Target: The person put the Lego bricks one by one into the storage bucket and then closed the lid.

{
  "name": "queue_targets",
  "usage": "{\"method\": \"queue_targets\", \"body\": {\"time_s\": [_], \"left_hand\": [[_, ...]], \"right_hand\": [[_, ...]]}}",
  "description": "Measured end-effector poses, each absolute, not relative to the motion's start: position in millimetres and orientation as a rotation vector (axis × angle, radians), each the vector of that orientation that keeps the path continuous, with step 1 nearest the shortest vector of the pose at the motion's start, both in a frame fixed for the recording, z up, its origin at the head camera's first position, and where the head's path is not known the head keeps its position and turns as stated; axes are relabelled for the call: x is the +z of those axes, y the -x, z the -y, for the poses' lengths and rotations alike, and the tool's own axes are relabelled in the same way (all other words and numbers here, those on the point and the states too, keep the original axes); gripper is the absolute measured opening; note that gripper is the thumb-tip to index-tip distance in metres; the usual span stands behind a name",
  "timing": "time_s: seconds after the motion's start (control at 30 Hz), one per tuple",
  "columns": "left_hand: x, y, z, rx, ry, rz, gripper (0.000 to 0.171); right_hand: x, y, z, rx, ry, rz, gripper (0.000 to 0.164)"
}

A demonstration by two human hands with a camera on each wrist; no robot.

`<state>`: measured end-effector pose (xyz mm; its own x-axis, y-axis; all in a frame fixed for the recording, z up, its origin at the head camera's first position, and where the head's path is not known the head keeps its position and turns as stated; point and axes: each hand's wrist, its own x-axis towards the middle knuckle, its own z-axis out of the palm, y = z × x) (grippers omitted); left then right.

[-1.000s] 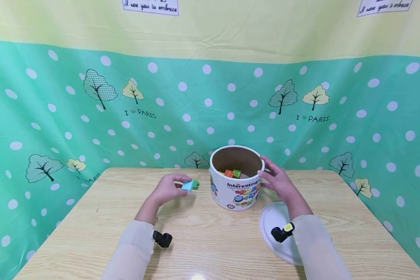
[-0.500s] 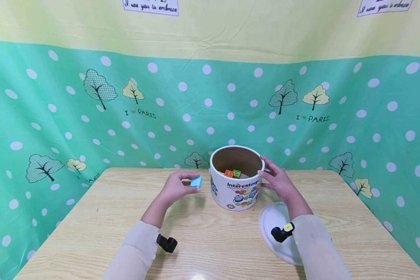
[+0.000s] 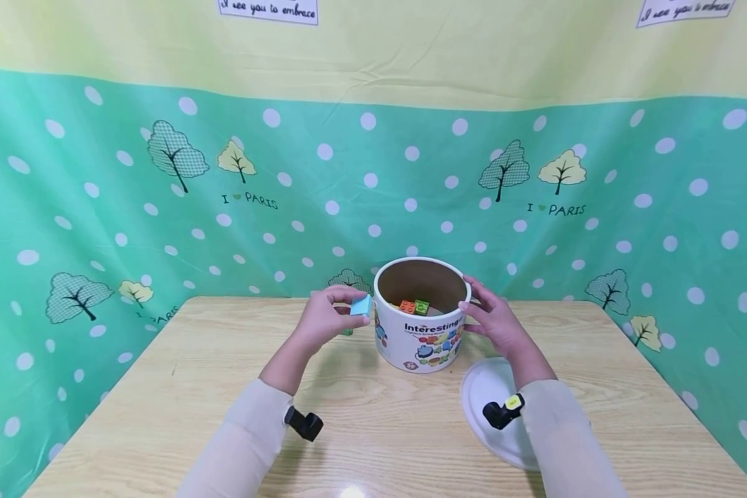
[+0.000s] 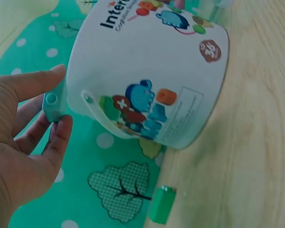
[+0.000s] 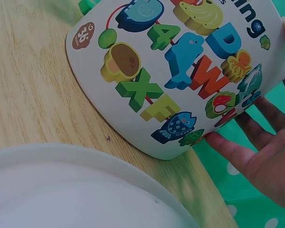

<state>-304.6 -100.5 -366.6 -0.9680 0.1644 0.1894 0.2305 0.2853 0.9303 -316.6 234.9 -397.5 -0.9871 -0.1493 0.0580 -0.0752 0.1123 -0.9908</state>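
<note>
My left hand [image 3: 326, 317] pinches a small light-blue block [image 3: 361, 306] between thumb and fingertips. It is right at the left rim of a white toy bucket [image 3: 411, 346]. In the left wrist view the block [image 4: 56, 102] shows a round stud, close beside the bucket wall. My right hand [image 3: 496, 325] holds the bucket's right side at the rim, fingers spread round the outer wall. Inside the bucket lie an orange block [image 3: 407, 306] and a green one [image 3: 421, 307]. Another green block [image 4: 162, 204] stands on the table below my left hand, mostly hidden in the head view.
A round white lid [image 3: 492, 422] lies on the wooden table [image 3: 373, 429], partly under my right forearm. Behind the table hangs a green and yellow patterned cloth [image 3: 255, 173]. The bucket stands near the table's back edge, its white handle [image 4: 104, 123] hanging down.
My left hand has moved right and up with the light-blue block, from over the table to the bucket's rim. The right hand and the bucket stay where they were.
</note>
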Motion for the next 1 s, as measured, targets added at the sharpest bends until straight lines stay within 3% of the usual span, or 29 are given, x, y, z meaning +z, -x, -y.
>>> {"method": "queue_targets", "body": {"time_s": [1.0], "left_hand": [[-317,335,45,-1.333,0.602,2.74,0.04]], "right_hand": [[-399,318,-237,-2.037,0.235,-2.29,0.075]]}}
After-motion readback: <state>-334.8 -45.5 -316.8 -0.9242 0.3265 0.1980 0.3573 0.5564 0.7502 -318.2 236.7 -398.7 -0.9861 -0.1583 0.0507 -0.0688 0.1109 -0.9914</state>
